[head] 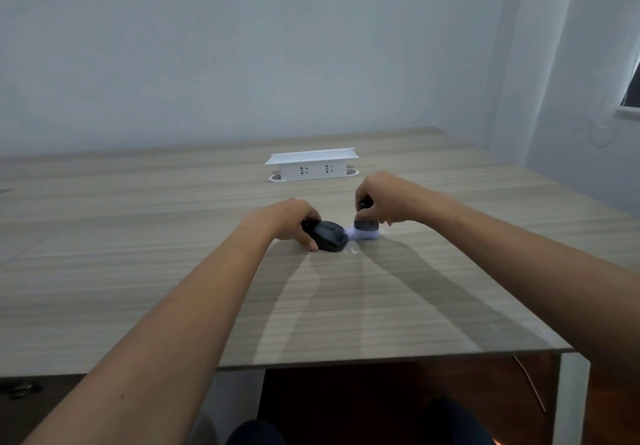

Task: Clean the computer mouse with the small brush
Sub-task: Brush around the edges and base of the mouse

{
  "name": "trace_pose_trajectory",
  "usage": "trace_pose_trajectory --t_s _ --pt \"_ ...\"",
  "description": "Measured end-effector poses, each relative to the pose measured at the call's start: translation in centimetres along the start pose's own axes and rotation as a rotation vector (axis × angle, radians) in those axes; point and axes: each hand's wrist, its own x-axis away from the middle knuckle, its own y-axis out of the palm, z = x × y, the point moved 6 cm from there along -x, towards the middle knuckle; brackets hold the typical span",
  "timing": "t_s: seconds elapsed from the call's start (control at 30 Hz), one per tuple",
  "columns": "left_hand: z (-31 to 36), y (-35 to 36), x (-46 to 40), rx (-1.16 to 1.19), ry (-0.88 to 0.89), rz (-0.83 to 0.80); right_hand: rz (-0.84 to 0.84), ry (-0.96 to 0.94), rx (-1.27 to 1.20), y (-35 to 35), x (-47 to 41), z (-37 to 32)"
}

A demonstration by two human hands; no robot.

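A black computer mouse (pixel 329 236) lies on the wooden table (pixel 173 271) near its middle. My left hand (pixel 289 220) grips the mouse from its left side, thumb at the near edge. My right hand (pixel 382 199) holds a small brush (pixel 365 228) by its dark handle, bristles down. The white bristles touch the table just right of the mouse and meet its right end. The brush handle's top is partly hidden by my fingers.
A white socket box (pixel 311 165) with a raised lid stands on the table behind the hands. The table's near edge (pixel 381 360) and a white leg (pixel 573 399) are at the lower right. Walls close in behind and to the right.
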Motion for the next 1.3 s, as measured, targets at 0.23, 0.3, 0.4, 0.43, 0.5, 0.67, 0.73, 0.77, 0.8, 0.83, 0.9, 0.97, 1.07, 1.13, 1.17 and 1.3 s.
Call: trace_pose_trajectory --t_s 0.23,0.3,0.4,0.43,0.5,0.67,0.73,0.77,0.8,0.83,0.9,0.97,1.07,1.13,1.17,1.3 --pt "-0.1 0.1 -0.1 0.01 -0.014 0.0 0.01 -0.049 0.013 -0.7 -0.2 -1.4" --pt "-0.1 0.0 -0.1 0.014 -0.016 0.004 -0.035 -0.062 -0.014 -0.5 -0.2 -2.1" --pt "0.0 0.0 -0.1 0.022 -0.023 0.004 -0.088 -0.079 -0.022 -0.4 -0.4 -2.7" --pt "0.0 0.0 0.0 0.021 -0.024 0.003 -0.09 -0.077 -0.019 -0.4 -0.5 -2.7" --pt "0.1 0.0 0.0 0.016 -0.019 0.0 -0.071 -0.053 0.007 -0.7 -0.7 -2.3" --pt "0.2 0.1 0.2 0.013 -0.018 0.008 -0.033 -0.027 0.02 -0.5 -0.8 -2.2" --pt "0.1 0.2 0.2 0.029 -0.027 0.009 -0.062 -0.043 -0.004 -0.4 -0.8 -2.6" --pt "0.1 0.2 0.2 0.033 -0.029 0.009 -0.079 -0.052 -0.016 -0.4 -0.9 -2.8" --pt "0.1 0.2 0.2 0.033 -0.03 0.008 -0.093 -0.057 -0.028 -0.5 -0.9 -2.9" --pt "0.1 0.2 0.2 0.029 -0.029 0.007 -0.097 -0.055 -0.038 -0.5 -1.0 -2.8" --pt "0.0 0.2 0.1 0.016 -0.027 0.007 -0.066 -0.034 -0.028 -0.7 -1.3 -2.4" --pt "0.0 0.2 0.1 0.014 -0.024 0.01 -0.027 0.0 -0.01 -0.6 -1.4 -2.0" --pt "0.0 0.3 0.2 0.018 -0.02 0.015 -0.024 0.015 -0.021 0.1 -1.4 -2.0" --pt "0.1 0.2 0.2 0.019 -0.02 0.017 -0.045 -0.003 -0.053 0.1 -1.3 -2.2" --pt "0.1 0.2 0.2 0.023 -0.021 0.015 -0.059 -0.014 -0.075 -0.1 -1.2 -2.3" --pt "0.1 0.2 0.2 0.017 -0.023 0.011 -0.065 -0.014 -0.078 -0.4 -1.3 -2.2"
